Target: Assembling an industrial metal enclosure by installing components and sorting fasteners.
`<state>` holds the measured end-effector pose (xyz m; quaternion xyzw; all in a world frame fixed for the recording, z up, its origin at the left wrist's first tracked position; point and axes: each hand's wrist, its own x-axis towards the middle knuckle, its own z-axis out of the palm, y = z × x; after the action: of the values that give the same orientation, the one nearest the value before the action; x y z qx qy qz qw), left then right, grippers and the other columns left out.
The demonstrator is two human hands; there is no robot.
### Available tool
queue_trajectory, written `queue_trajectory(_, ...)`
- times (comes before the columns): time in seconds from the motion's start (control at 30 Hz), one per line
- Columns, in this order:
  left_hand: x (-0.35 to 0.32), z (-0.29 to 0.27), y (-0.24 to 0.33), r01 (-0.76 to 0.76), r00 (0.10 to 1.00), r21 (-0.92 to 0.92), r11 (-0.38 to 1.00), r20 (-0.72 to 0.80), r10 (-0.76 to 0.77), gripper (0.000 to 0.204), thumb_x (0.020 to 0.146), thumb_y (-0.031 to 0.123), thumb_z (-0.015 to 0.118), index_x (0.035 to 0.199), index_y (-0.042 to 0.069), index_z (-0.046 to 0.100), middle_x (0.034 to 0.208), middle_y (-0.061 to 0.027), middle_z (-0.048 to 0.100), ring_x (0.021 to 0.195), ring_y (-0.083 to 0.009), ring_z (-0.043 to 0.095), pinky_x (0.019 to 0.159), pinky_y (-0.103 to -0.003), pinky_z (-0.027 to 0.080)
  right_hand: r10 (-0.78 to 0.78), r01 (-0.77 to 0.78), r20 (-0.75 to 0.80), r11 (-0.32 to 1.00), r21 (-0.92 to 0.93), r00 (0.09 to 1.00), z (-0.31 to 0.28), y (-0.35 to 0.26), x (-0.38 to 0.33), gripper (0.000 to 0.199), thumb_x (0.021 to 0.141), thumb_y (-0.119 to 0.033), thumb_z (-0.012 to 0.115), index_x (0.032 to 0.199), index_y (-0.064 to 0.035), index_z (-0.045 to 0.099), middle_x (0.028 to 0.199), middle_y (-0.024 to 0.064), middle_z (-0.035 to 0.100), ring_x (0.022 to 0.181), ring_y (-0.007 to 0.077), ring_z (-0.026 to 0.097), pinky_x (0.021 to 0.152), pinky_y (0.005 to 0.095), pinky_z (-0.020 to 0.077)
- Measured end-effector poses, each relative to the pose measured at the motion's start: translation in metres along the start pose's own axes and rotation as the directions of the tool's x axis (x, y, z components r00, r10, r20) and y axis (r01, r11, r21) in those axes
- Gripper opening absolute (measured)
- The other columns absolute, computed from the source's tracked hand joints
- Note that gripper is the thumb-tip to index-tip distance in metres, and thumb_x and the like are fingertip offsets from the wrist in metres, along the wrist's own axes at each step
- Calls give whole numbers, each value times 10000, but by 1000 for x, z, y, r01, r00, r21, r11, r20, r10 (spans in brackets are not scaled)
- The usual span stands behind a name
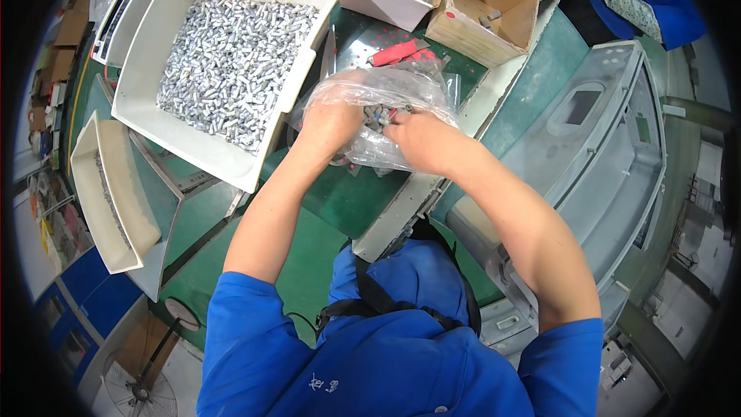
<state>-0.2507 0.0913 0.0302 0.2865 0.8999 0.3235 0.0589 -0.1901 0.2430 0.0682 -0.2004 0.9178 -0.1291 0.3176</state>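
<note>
A clear plastic bag (401, 86) lies crumpled on the green table in front of me, with several small grey cylindrical metal pieces showing in its mouth. My left hand (332, 120) is closed on the bag's left side, its fingers partly covered by the film. At the bag's right side, my right hand (426, 141) has its fingers bent in at the opening, against the metal pieces. Something small and red shows at its fingertips; what it grips cannot be made out. Just behind the bag lies a red-handled object (395, 52), partly under plastic.
A large white tub (272, 127) full of small metal pieces stands to the left, a smaller cream tub (127, 193) beyond it. Cardboard boxes (463, 35) line the back. A grey machine (556, 147) is at the right. Another person's arm (629, 9) shows far right.
</note>
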Motion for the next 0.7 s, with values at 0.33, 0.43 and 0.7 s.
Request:
queue_trajectory(0.33, -8, -1, 0, 114, 980, -82, 990, 172, -98, 164, 764, 70, 518, 884, 2, 606, 830, -178, 603, 767, -301, 582, 670, -384, 448, 212, -202, -71, 971, 127, 975, -11, -2, -8, 199, 741, -31, 456, 890, 20, 578, 816, 230, 606, 780, 348, 604, 706, 411, 478)
queue_trajectory(0.43, -3, -11, 14, 504, 837, -325, 800, 413, -359, 149, 767, 32, 509, 874, -25, 595, 802, -169, 605, 749, -269, 591, 653, -361, 473, 279, -242, -145, 943, 227, 949, -15, -1, -6, 197, 740, -30, 446, 871, 30, 580, 808, 248, 598, 787, 353, 598, 707, 418, 473)
queue_trajectory(0.7, -12, -15, 21, 592, 750, -799, -106, 595, -288, 220, 851, 60, 496, 1022, -77, 519, 906, -167, 591, 793, -216, 608, 692, -268, 541, 307, -251, -146, 917, 312, 941, -23, 3, 0, 219, 719, -36, 443, 879, 46, 569, 812, 265, 585, 790, 378, 579, 703, 428, 462)
